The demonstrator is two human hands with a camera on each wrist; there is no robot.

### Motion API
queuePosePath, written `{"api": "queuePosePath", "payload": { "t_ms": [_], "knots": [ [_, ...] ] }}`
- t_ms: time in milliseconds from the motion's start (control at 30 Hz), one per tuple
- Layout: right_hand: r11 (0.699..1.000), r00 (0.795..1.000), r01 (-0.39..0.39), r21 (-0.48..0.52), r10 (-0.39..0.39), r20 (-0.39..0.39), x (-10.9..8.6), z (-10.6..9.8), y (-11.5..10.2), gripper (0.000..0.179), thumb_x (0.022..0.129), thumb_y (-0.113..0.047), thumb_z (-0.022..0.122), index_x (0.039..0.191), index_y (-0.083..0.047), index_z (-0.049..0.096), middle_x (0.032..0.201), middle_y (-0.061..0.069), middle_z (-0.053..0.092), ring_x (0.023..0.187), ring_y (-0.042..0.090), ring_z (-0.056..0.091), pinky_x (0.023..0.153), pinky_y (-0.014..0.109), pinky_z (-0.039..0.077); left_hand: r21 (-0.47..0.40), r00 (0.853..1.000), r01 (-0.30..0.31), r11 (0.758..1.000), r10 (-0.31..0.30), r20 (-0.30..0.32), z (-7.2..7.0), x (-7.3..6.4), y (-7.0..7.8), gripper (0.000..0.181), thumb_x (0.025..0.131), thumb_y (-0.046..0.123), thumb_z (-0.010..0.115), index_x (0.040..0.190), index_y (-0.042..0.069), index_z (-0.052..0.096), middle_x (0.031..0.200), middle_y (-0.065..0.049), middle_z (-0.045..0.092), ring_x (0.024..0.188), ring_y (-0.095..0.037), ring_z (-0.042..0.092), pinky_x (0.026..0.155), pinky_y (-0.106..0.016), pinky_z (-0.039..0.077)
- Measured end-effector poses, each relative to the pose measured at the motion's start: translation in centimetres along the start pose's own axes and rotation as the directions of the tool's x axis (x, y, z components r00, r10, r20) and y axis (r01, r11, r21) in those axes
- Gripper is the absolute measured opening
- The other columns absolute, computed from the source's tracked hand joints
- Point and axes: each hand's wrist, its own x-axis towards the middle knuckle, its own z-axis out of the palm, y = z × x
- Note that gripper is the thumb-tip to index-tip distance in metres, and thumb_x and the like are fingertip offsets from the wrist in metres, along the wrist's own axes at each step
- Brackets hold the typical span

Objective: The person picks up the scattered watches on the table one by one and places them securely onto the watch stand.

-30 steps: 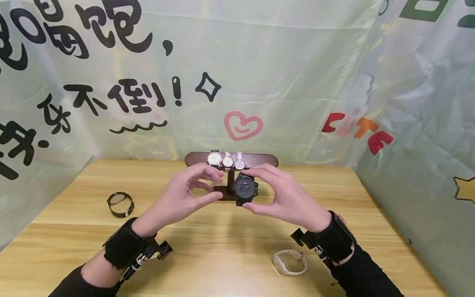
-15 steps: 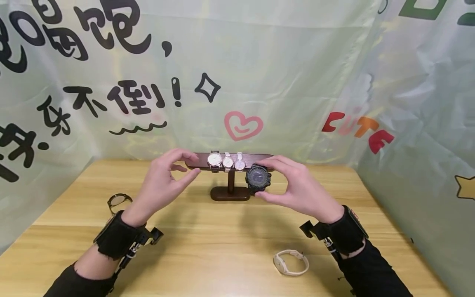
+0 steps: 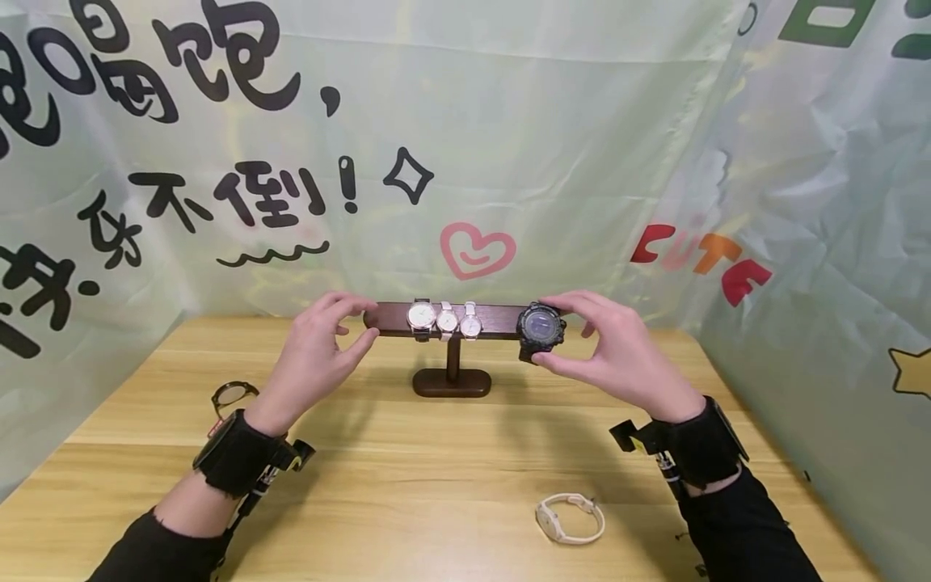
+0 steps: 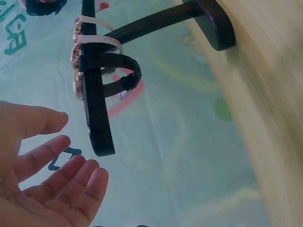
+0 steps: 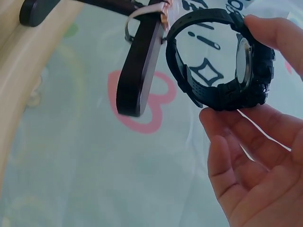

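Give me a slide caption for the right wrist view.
A right hand holds a black watch, its strap forming a loop, near the end of a dark watch stand.

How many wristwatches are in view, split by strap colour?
Black straps: 3 (chunky black watch in the right hand; white-faced watch on the brown wooden stand; round watch on the wooden table)
Pale straps: 3 (stand's middle watch; stand's right watch; cream looped watch)
Total: 6

In the head view, a wristband (image 3: 240, 454) partly hides the black-strapped watch (image 3: 232, 394) at eight o'clock. The digital watch (image 3: 541, 325) near four o'clock is too small to read.
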Motion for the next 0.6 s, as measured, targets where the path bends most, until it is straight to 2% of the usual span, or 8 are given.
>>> {"api": "queuePosePath", "payload": {
  "t_ms": [133, 267, 600],
  "knots": [
    [0.999, 1.0, -0.017, -0.027, 0.017, -0.001, 0.0, -0.4, 0.6, 0.062, 0.084, -0.032, 0.094, 0.14, -0.018, 0.07, 0.135, 0.002, 0.074, 0.101, 0.014, 0.062, 0.076, 0.028, 0.049, -0.005, 1.0, 0.002, 1.0, -0.002, 0.006, 0.3, 0.2, -0.3, 0.03, 0.098, 0.009, 0.077, 0.128, 0.005, 0.073, 0.127, -0.016, 0.07, 0.113, -0.037, 0.069, 0.089, -0.052, 0.065],
    [0.998, 0.999, -0.047, -0.042, 0.047, 0.003, -0.1, -0.6, 1.4, 0.063, 0.085, -0.032, 0.093, 0.141, -0.019, 0.07, 0.135, 0.003, 0.073, 0.095, 0.015, 0.062, 0.077, 0.03, 0.049, 0.0, 1.0, 0.016, 1.0, -0.016, 0.019, 0.4, 0.2, -0.5, 0.03, 0.099, 0.011, 0.077, 0.128, 0.004, 0.073, 0.128, -0.017, 0.07, 0.112, -0.037, 0.07, 0.09, -0.053, 0.065],
    [0.994, 0.993, -0.112, -0.014, 0.112, 0.021, -0.1, -0.9, 3.2, 0.063, 0.088, -0.033, 0.092, 0.144, -0.02, 0.068, 0.139, 0.005, 0.071, 0.105, 0.024, 0.069, 0.085, 0.039, 0.058, 0.001, 0.999, 0.023, 1.0, -0.023, 0.026, 1.0, 0.3, -1.1, 0.031, 0.101, 0.011, 0.076, 0.13, 0.002, 0.072, 0.128, -0.018, 0.07, 0.117, -0.036, 0.069, 0.091, -0.051, 0.066]
  ]
}}
